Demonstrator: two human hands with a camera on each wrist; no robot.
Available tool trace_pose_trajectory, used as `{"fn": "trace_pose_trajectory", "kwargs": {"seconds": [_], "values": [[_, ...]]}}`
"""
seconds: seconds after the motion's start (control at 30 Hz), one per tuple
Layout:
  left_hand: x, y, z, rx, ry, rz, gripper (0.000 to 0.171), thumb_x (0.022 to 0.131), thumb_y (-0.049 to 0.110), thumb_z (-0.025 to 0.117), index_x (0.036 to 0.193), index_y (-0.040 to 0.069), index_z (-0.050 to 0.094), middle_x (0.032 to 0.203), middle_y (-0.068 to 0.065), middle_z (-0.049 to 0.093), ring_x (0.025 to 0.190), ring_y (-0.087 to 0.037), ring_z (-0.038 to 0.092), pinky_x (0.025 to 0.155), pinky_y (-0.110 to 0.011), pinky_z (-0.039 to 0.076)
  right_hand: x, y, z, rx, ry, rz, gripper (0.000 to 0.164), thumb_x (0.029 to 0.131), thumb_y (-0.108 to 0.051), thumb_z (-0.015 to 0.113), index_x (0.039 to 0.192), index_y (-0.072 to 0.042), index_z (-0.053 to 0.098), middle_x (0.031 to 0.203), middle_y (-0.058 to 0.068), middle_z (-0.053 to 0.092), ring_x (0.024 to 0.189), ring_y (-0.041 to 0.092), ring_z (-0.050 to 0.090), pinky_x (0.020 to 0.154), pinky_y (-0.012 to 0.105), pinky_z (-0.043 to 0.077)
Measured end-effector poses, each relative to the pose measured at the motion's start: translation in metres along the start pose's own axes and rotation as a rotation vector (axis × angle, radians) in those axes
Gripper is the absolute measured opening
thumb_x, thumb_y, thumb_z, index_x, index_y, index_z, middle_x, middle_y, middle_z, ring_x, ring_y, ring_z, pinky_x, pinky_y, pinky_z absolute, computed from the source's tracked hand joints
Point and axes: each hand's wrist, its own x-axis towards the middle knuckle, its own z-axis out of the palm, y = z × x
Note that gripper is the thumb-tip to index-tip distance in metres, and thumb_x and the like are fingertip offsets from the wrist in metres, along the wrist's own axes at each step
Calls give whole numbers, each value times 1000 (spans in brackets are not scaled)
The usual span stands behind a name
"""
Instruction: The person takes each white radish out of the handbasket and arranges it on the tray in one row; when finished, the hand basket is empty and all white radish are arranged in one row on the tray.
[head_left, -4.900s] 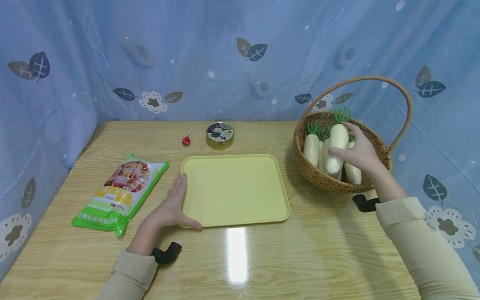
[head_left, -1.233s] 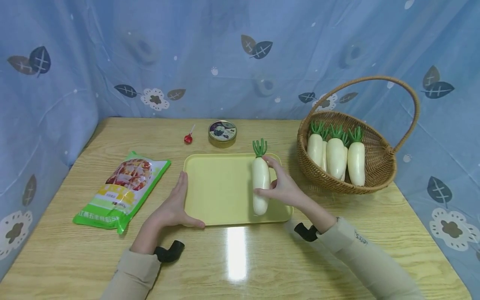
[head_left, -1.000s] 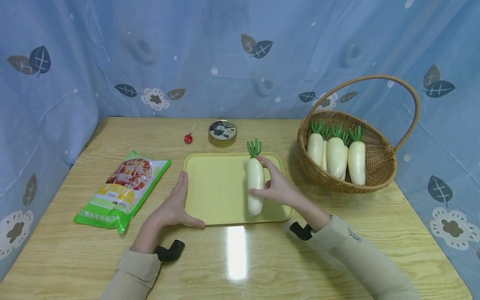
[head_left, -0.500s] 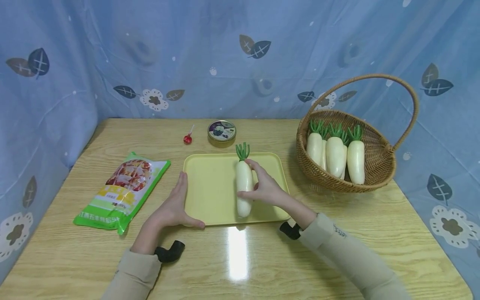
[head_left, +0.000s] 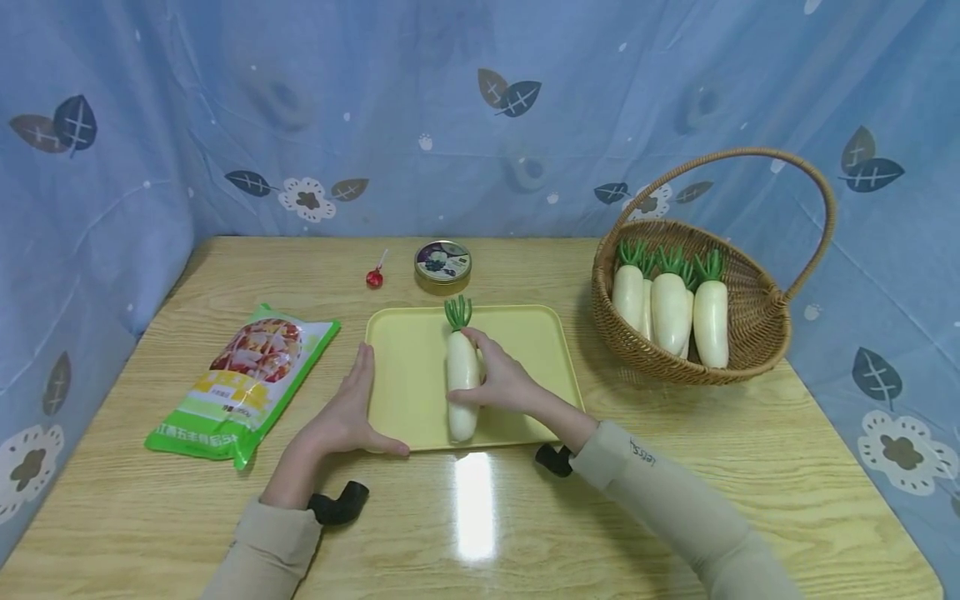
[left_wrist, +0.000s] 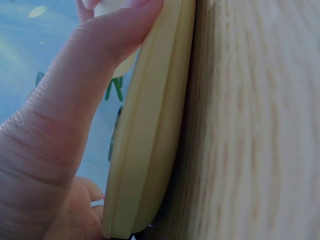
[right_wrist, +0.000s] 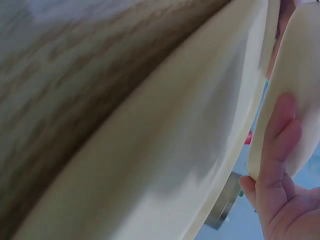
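My right hand (head_left: 501,382) grips a white radish (head_left: 462,367) with green stalks between thumb and fingers, over the middle of a yellow tray (head_left: 408,367). In the right wrist view, the fingers (right_wrist: 280,150) press against the radish's pale side, above the tray's rim. My left hand (head_left: 341,417) rests at the tray's left front corner, fingers straight along the left side and thumb out along the front edge. The left wrist view has this thumb (left_wrist: 85,65) on the tray's rim (left_wrist: 150,115). On the right, a wicker basket (head_left: 750,333) holds several more white radishes (head_left: 670,312).
A green-edged food packet (head_left: 243,383) lies left of my left hand. Behind the tray are a red lollipop (head_left: 374,277) and a round tin (head_left: 442,262). The basket's tall handle (head_left: 821,237) arches up, and a blue curtain (head_left: 420,108) hangs behind the wooden table (head_left: 637,467).
My right hand took the radish out of the basket and carried it left over the tray, from its right side to near the middle. My left hand has stayed at the tray's corner.
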Motion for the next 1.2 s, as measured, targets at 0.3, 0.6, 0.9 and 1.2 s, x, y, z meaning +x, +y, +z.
{"fn": "trace_pose_trajectory", "kwargs": {"seconds": [0.3, 0.6, 0.9, 1.2], "values": [[-2, 1, -1, -1, -7, -1, 149, 47, 50, 86, 142, 0, -17, 148, -19, -20, 134, -42, -5, 105, -58, 11, 7, -5, 11, -26, -76, 44, 96, 72, -30, 76, 146, -14, 16, 134, 16, 38, 110, 31, 48, 78, 41, 48], [-1, 1, -1, -5, -10, 0, 149, 48, 50, 86, 142, 0, -18, 148, -19, -20, 134, -43, -4, 104, -58, 12, 18, -12, 18, -69, -90, 23, 97, 72, -30, 76, 145, -9, 15, 129, 16, 42, 107, 27, 49, 81, 42, 46], [0, 1, -1, -4, -10, 16, 149, 47, 51, 86, 141, -1, -18, 148, -20, -20, 134, -43, -5, 104, -59, 11, 24, -22, 26, -100, -106, 33, 97, 72, -30, 75, 145, -8, 15, 126, 16, 44, 103, 26, 50, 80, 41, 46], [0, 0, -1, -8, -10, 25, 151, 46, 51, 86, 141, -1, -18, 147, -21, -20, 134, -42, -6, 104, -60, 9, 31, -34, 35, -144, -112, 54, 98, 72, -32, 76, 146, -9, 15, 134, 16, 39, 113, 28, 47, 94, 50, 37]]}}
